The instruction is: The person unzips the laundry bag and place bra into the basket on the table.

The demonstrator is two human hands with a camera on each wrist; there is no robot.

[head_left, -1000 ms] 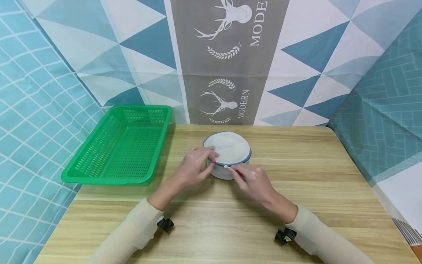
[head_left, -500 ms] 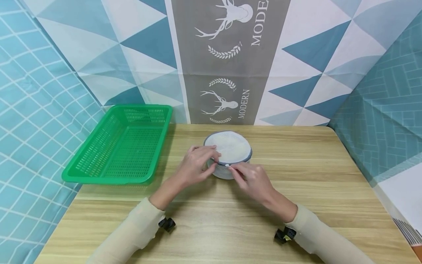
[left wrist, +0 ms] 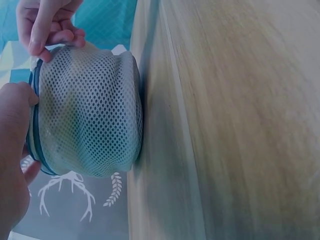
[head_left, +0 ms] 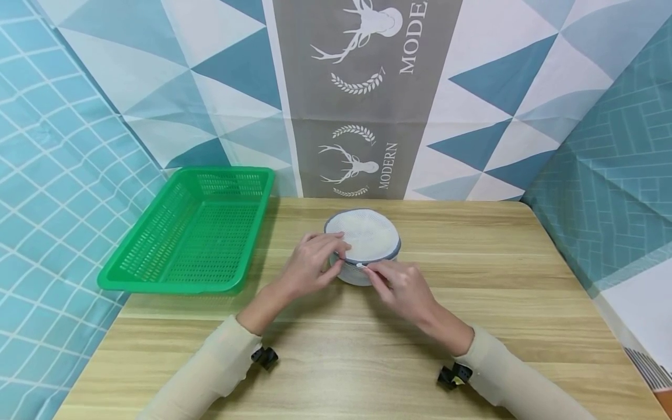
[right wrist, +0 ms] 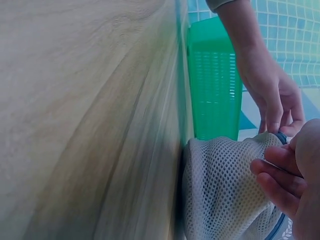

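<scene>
Mesh bag (head_left: 366,234), one, two hands (head_left: 316,261) (head_left: 403,286) pinching its rim (head_left: 391,254) and tab (head_left: 360,265), one green basket (head_left: 168,288)

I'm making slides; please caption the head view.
Left hand on a mesh bag, right hand pinching its white tab, green basket nearby.

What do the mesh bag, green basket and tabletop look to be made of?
Mesh bag: likely matte synthetic fabric; honeycomb holes, soft creases.
Green basket: probably molded plastic, slight sheen; uniform color, regular slots.
Tabletop: wood or wood-look laminate, satin; grain and soft glare leave it open.
</scene>
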